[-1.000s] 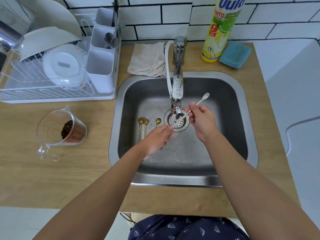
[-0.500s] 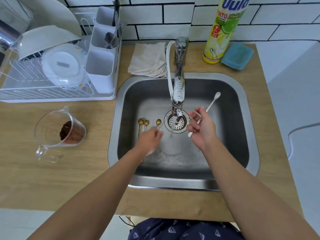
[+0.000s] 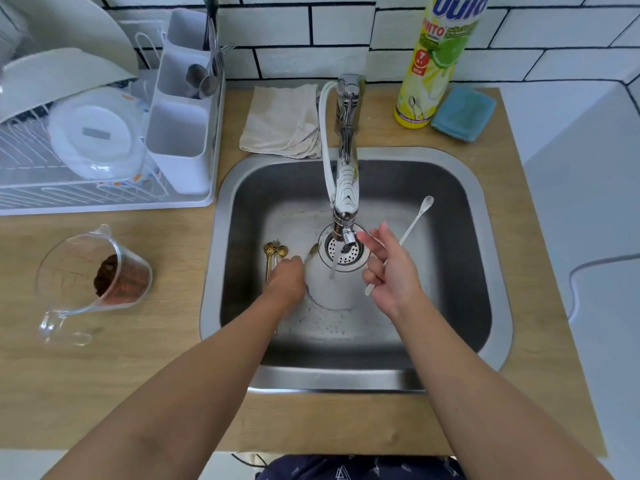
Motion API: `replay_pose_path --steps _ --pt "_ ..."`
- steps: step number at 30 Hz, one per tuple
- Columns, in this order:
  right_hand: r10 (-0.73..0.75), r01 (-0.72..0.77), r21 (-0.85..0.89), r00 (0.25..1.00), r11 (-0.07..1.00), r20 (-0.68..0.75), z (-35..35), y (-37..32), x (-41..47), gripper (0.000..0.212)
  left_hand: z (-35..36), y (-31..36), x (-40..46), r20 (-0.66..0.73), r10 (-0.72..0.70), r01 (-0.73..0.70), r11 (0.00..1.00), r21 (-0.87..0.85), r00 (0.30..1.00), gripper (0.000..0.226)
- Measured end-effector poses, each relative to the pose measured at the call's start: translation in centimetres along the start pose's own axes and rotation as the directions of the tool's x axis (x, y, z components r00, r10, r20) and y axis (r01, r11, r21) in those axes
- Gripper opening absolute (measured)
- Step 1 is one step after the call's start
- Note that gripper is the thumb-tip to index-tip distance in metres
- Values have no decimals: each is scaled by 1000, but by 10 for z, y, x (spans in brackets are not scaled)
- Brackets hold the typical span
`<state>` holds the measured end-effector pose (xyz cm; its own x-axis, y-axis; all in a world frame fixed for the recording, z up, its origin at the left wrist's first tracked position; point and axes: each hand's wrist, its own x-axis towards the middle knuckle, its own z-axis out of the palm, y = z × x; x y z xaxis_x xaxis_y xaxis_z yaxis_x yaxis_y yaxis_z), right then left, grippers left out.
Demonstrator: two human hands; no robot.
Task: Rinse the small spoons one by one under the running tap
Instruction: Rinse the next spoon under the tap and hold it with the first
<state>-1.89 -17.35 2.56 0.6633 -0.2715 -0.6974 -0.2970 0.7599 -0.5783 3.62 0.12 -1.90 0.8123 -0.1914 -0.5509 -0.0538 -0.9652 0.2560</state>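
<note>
Right now water runs from the tap (image 3: 346,188) in a thin stream onto the sink (image 3: 478,244) floor, just at the six o'clock edge of the drain strainer (image 3: 341,252). At three o'clock of the stream, the right hand (image 3: 389,271) holds a white spoon (image 3: 414,221) between curled fingers, its bowl pointing toward one o'clock and its handle end poking out below the hand; the forefinger is stretched toward the spout. The spoon is beside the water, not in it. At nine o'clock of the drain, the left hand (image 3: 287,280) reaches down to the gold spoons (image 3: 273,252) lying on the sink floor; its fingers are curled downward, and whether they have hold of one cannot be told.
</note>
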Motion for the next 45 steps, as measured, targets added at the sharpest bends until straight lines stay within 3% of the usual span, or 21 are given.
replay_pose_path --steps 2,5,8,13,17,22,25,28,31,33,37,39,42,43,45 --pt "-23 17 -80 997 997 -70 -4 4 2 17 -2 4 -5 59 22 -10 982 -190 998 18" --pt "-30 -2 -237 991 972 -130 -6 13 2 11 -5 8 -23 195 10 109 800 -591 981 12" --pt "-8 -27 -358 996 933 -94 -2 23 -1 7 -6 12 -40 257 44 153 700 -697 965 11" --pt "-35 23 -512 999 858 -14 12 33 -5 22 -6 17 -60 244 83 155 574 -804 966 8" --pt "-170 143 -560 985 816 3 18 35 -1 13 -6 19 -71 184 54 117 589 -800 982 10" --pt "-84 136 -566 989 813 118 17 36 1 18 -8 19 -74 91 7 62 676 -734 996 12" --pt "-89 160 -588 985 793 148 16 36 -4 37 -11 19 -78 11 9 0 755 -655 1000 12" --pt "-75 148 -578 986 802 148 19 33 -5 13 -13 19 -82 -39 31 -48 806 -590 999 12" --pt "-10 112 -564 984 818 179 20 30 -11 21 -16 18 -85 -66 38 -68 838 -541 997 10" --pt "-33 148 -543 976 827 216 17 29 -13 9 -19 18 -87 -79 47 -82 851 -519 996 11" --pt "-72 173 -564 978 807 197 17 27 -14 16 -23 24 -92 -23 60 -63 832 -551 998 13" --pt "23 97 -503 974 859 227 17 24 -14 24 -24 24 -92 118 61 42 701 -712 991 15" --pt "138 11 -408 933 913 334 8 16 -14 27 -30 20 -91 335 190 274 288 -918 923 17" --pt "147 11 -405 923 914 356 5 14 -14 26 -31 19 -90 357 226 315 204 -927 906 18" --pt "116 44 -434 935 900 336 3 13 -12 19 -31 17 -89 370 248 336 169 -926 895 20"
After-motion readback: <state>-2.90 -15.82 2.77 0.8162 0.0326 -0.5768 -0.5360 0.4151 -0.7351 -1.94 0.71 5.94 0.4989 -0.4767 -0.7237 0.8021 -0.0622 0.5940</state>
